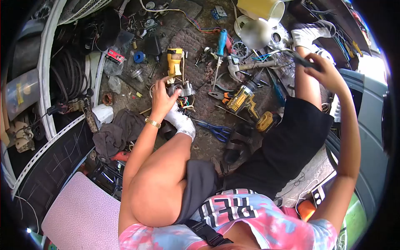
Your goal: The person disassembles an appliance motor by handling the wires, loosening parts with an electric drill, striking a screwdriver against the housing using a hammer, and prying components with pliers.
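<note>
My left hand (163, 98) rests its fingers on an opened metal tool part (187, 89) with loose coloured wires, just above my white-socked foot (181, 122). A yellow tool housing (175, 62) lies directly beyond that part. Out to the right, my right hand (327, 74) is closed round a dark cable or handle (303, 61), raised over my right shin. Between the hands, a yellow and black cordless drill (242, 101) lies on the floor, with pliers (221, 96) at its left and a hammer (250, 65) above it.
Blue-handled scissors (216, 130) and a dark sandal (238, 143) lie near my feet. A blue screwdriver (222, 41) stands out farther back. A yellow bucket (266, 10) is at the top, a grey cloth (121, 133) at left, and a pink padded seat (83, 208) at lower left.
</note>
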Tool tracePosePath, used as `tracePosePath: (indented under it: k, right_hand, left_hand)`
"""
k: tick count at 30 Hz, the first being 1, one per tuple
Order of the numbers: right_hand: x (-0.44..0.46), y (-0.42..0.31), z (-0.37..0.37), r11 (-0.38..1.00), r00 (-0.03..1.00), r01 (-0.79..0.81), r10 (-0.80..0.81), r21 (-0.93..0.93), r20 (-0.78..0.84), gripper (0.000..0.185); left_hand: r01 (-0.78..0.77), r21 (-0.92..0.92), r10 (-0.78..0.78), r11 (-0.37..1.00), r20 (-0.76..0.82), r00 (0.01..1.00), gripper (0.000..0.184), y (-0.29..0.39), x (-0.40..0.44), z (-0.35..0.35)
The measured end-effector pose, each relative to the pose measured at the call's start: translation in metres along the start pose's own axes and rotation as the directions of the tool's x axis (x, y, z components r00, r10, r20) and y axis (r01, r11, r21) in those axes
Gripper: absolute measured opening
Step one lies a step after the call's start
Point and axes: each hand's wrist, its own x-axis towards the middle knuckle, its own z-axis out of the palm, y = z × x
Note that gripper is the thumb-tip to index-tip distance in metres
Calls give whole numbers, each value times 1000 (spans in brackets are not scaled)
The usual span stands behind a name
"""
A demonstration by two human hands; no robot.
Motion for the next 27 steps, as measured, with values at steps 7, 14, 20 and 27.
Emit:
tracePosePath:
  k: [7,14,20,27]
  right_hand:
    - [-19,-95,113,789,943,-20,-189,614,274,42]
    - [19,-96,136,856,894,-64,-180,513,411,43]
    - [28,-90,137,808,872,-91,-218,582,438,44]
    - [35,-87,131,839,875,50,-298,541,381,46]
  left_hand:
    - [330,129,-344,935,107,933,70,29,-3,13]
    - [338,39,-340,940,101,935,67,26,-4,14]
    - [351,21,-350,936,135,927,67,25,-1,13]
    - [321,-40,-308,946,193,932,66,18,3,9]
